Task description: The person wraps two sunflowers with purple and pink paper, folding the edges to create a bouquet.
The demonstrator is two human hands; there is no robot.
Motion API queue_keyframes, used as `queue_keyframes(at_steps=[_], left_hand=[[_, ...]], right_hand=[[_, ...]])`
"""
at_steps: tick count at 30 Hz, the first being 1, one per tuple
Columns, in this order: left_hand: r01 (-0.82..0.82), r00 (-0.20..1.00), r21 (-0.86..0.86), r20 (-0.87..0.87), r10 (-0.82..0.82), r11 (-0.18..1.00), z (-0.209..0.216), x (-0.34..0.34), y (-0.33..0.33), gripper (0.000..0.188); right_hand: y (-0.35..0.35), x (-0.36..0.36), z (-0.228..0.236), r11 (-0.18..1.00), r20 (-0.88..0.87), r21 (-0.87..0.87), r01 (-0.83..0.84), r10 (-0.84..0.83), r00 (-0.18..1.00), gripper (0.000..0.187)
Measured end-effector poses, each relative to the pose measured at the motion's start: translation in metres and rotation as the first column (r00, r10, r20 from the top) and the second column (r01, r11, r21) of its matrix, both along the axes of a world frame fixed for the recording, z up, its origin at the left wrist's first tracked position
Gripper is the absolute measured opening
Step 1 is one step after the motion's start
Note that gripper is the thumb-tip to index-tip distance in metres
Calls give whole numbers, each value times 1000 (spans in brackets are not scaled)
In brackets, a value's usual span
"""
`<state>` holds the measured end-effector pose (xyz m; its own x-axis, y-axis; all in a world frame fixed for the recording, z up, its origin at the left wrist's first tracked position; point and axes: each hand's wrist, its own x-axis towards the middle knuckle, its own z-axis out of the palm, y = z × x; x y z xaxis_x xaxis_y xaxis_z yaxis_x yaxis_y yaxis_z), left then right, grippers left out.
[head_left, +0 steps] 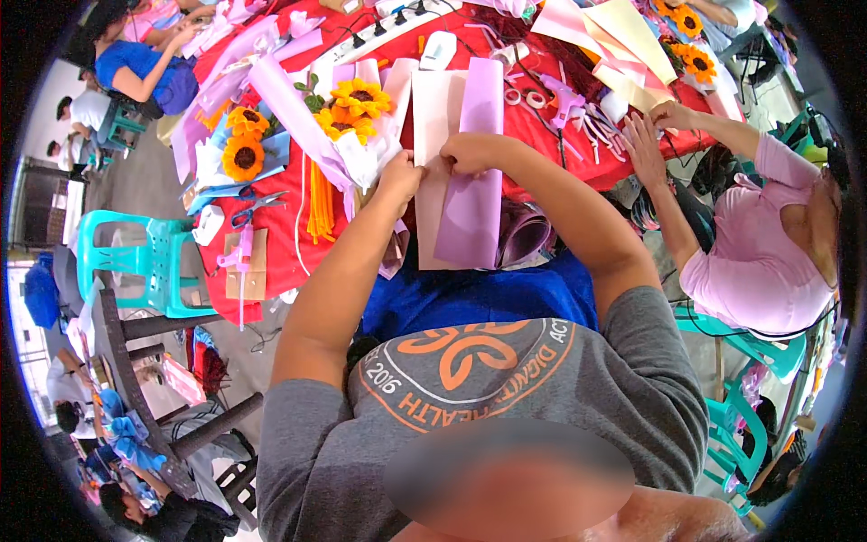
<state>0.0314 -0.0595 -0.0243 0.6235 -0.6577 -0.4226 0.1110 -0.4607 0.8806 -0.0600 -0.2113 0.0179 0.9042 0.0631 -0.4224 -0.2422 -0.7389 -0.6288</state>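
A sheet of wrapping paper (432, 217), pale pink on one side, lies upright before me at the table's near edge. Its lilac side (483, 99) is folded over along the right. My left hand (399, 179) is closed, fingertips pinching the sheet's left edge. On the lilac fold rests my right hand (471, 154), its fingers curled and gripping the paper. Just beyond my left hand lies a bouquet of crocheted-looking sunflowers (359, 104) wrapped in lilac and white paper. A roll of dark purple material (524, 233) sits right of the sheet's lower end.
The red-covered table (289, 257) holds scissors (256, 210), a pink glue gun (239, 253), a purple glue gun (567, 101), orange sticks (320, 203), another sunflower bouquet (242, 158) and a power strip (397, 23). At right sits a co-worker (759, 244); a teal chair (135, 262) stands left.
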Motion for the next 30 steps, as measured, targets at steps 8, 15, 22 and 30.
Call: queue_keyframes(at_steps=[8, 15, 22, 30], left_hand=[[66, 998, -46, 18, -65, 997, -24, 9, -1, 36], [87, 993, -28, -72, -89, 996, -3, 1, -4, 42], [151, 965, -103, -202, -169, 983, 18, -4, 4, 78], [207, 972, -149, -85, -221, 967, 17, -9, 5, 67]], right_hand=[[-16, 4, -22, 995, 157, -61, -74, 83, 984, 15], [-15, -12, -10, 986, 257, -163, -30, 72, 964, 17], [-9, -6, -14, 966, 235, -258, -34, 97, 967, 16], [-7, -1, -10, 962, 159, -270, -44, 89, 983, 12]])
